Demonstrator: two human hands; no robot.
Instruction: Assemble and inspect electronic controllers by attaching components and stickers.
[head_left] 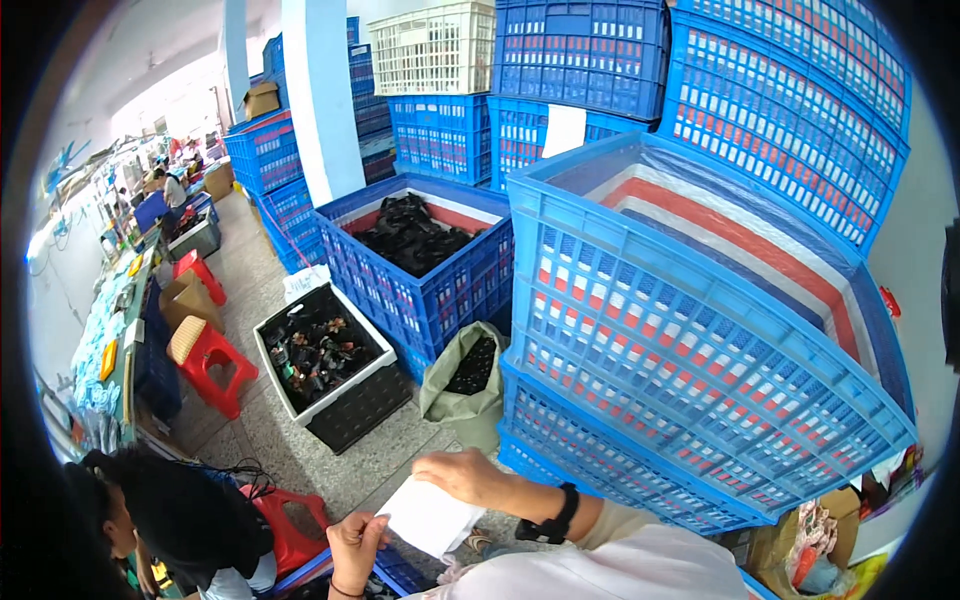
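Observation:
Between my hands is a plain white sheet (430, 516), which looks like paper, held low in front of my body. My left hand (357, 550) pinches its left corner between thumb and fingers. At the upper edge, my right hand (465, 477) grips it with bent fingers, and a dark band circles that wrist. Below the sheet, part of a blue crate (398, 570) with dark things in it shows at the lower edge, mostly hidden by my hands and sleeve.
Tall light-blue crates (640, 330), the top one lined with striped sheeting, stand close on my right. Ahead are a dark-blue crate (420, 300) of black pieces, a sack (440, 395) and a white-rimmed bin (345, 395). A person (190, 510) sits at lower left near red stools (225, 375).

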